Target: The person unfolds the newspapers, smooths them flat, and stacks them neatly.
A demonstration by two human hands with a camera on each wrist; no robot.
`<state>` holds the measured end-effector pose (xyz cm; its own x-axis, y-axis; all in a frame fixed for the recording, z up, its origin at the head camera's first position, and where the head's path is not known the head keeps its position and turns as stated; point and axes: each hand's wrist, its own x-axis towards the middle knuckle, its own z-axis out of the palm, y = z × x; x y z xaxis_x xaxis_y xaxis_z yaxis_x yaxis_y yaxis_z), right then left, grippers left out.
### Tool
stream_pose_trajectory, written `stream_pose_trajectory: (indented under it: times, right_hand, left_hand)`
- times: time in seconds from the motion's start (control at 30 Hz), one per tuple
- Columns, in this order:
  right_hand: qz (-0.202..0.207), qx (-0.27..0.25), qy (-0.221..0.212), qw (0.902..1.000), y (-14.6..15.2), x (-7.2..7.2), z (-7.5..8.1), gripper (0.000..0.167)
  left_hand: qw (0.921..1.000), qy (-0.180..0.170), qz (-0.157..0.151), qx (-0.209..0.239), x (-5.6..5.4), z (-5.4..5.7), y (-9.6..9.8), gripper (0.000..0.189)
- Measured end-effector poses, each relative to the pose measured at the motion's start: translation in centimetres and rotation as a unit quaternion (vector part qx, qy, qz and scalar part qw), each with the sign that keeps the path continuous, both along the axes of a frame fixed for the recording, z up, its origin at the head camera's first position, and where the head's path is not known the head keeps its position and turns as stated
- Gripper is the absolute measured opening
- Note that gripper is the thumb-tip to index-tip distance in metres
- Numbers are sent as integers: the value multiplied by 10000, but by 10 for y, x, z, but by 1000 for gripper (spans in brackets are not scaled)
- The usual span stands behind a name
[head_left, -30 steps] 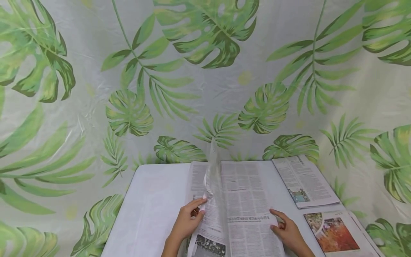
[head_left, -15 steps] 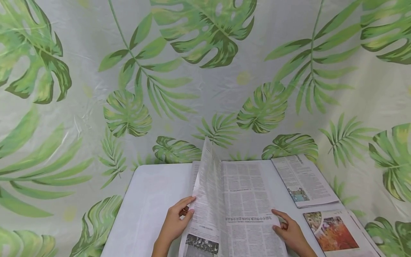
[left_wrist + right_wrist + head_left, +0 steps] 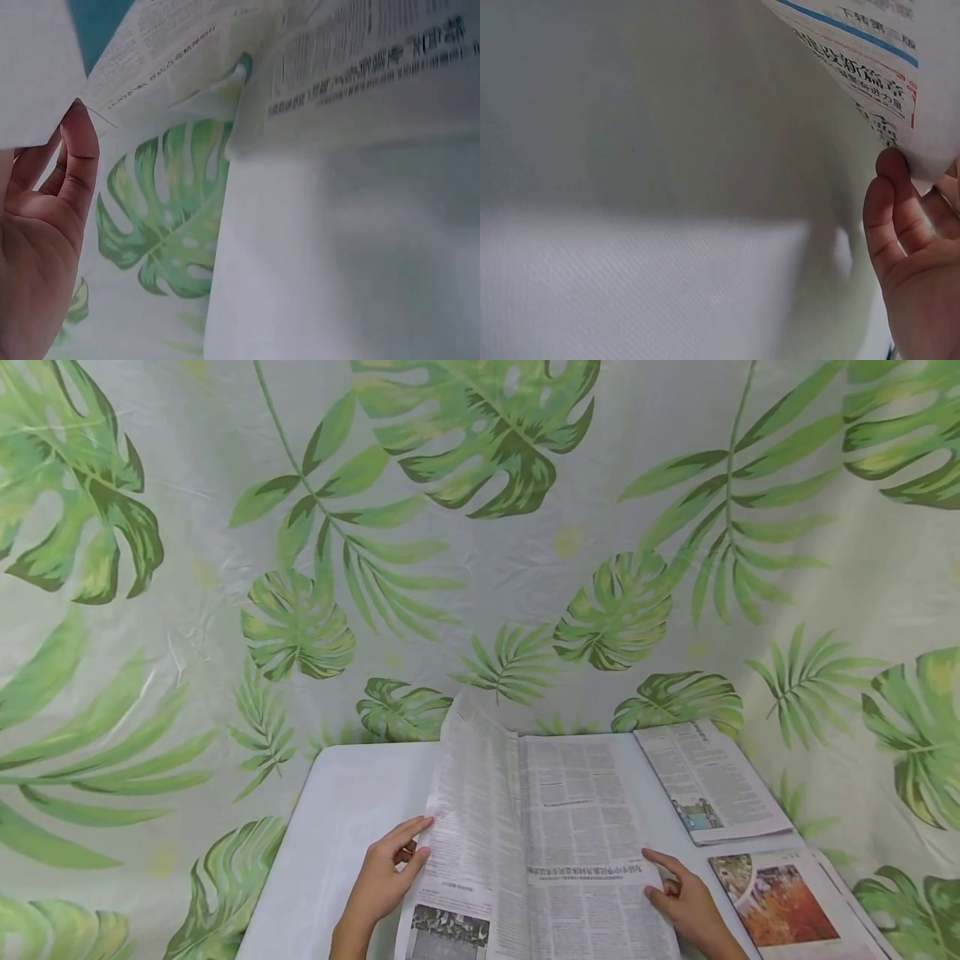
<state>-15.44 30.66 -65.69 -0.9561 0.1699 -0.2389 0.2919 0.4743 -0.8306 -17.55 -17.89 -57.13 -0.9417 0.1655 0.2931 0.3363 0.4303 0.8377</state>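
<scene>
A newspaper lies spread open in the head view, its left page raised and curving up near the fold. My left hand pinches the outer edge of that left page between thumb and fingers. On the opposite side, my right hand pinches the right page's outer edge. In the left wrist view the left hand has the paper's edge at its fingertips, with printed sheets beyond. The right wrist view has the right hand gripping a lifted sheet with a blue line and red print.
The newspaper is over a white table. At the table's right side lie a folded newspaper with a small cartoon and, nearer, another paper with a red photo. A leaf-patterned curtain hangs behind.
My left hand has moved left, drawing the left page outward so the newspaper has opened wider. The right hand has shifted slightly right, still pinching its page edge.
</scene>
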Motion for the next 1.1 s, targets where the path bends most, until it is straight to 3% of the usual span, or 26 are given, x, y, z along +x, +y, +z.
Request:
stream_pose_trajectory:
  times: [0.23,0.53,1.1]
  right_hand:
    - [22,111,15,9999,5,0,1,69]
    - [31,110,44,9999,9,-2,3,71]
    - [-75,377,161,9991,17,0,3,68]
  left_hand:
    - [9996,-231,169,-65,2,-2,-15,46]
    - [9990,-105,398,-173,3,-11,-31,47]
    - [9935,-545,965,-256,18,-28,-68,46]
